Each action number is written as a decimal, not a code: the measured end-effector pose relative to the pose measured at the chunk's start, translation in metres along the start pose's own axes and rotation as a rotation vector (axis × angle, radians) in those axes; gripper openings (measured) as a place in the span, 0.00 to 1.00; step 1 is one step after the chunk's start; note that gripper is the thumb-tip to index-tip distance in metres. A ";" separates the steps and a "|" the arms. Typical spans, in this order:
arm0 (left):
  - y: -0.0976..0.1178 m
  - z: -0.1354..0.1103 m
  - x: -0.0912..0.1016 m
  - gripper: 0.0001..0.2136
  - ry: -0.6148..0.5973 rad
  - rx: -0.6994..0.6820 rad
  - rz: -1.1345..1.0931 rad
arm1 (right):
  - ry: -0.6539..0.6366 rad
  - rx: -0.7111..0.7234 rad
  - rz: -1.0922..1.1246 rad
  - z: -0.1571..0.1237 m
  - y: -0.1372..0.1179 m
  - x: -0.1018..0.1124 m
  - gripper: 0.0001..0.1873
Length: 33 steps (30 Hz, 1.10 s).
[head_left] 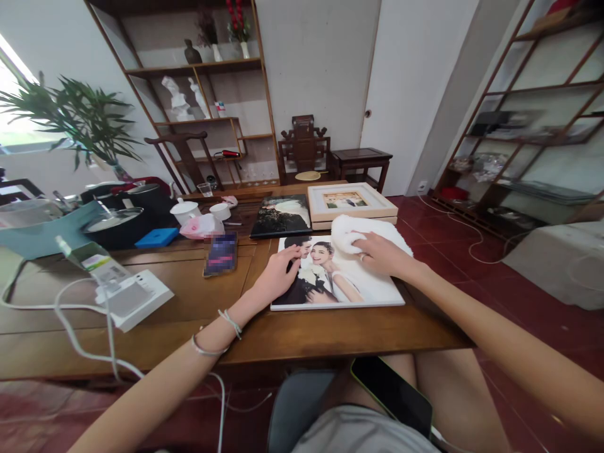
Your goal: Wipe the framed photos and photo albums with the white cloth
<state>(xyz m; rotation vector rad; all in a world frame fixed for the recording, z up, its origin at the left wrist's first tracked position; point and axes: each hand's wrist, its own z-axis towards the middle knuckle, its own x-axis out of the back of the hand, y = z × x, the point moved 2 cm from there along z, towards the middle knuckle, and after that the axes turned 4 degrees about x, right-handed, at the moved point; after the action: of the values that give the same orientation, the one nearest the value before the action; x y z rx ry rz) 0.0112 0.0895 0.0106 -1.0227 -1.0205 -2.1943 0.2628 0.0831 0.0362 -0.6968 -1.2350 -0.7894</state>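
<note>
A wedding photo panel (325, 280) lies flat on the wooden table, near its front edge. On the panel's left side rests my left hand (280, 272), its fingers stretched over the dark part of the picture. My right hand (381, 253) presses a white fluffy cloth (346, 231) onto the upper right part of the panel, fingers bent into it. The cloth hides that corner of the picture. Behind the panel are a dark glossy photo panel (282, 214) and a light wooden picture frame (353, 200) with a small photo in it.
Left on the wooden table (264, 340) are a white box (141, 296) with a cable, a blurred phone-sized item (220, 254), a blue box (157, 237), a white teapot (185, 211) and a pink-and-white packet (202, 226). A black phone (394, 393) lies on my lap.
</note>
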 end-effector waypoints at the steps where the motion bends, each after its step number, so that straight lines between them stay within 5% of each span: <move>1: 0.000 0.000 0.000 0.11 0.004 -0.001 0.003 | 0.001 -0.001 0.000 0.001 0.002 0.000 0.20; 7: -0.002 0.000 -0.002 0.11 0.007 0.003 0.012 | -0.020 0.034 0.047 -0.019 -0.008 0.003 0.20; 19: -0.002 0.001 -0.004 0.12 0.010 -0.004 0.004 | -0.258 0.098 0.229 -0.094 -0.059 0.038 0.19; 24: -0.001 0.000 -0.003 0.13 0.005 0.005 0.020 | -0.260 0.086 0.207 -0.085 -0.057 0.035 0.21; 33: -0.002 0.000 -0.002 0.12 0.018 -0.017 0.000 | -0.104 0.003 0.026 -0.031 -0.013 0.011 0.22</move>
<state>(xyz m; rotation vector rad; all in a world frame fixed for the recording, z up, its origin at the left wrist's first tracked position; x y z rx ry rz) 0.0108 0.0908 0.0084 -1.0086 -0.9952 -2.2123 0.2699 0.0489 0.0417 -0.7581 -1.3182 -0.7366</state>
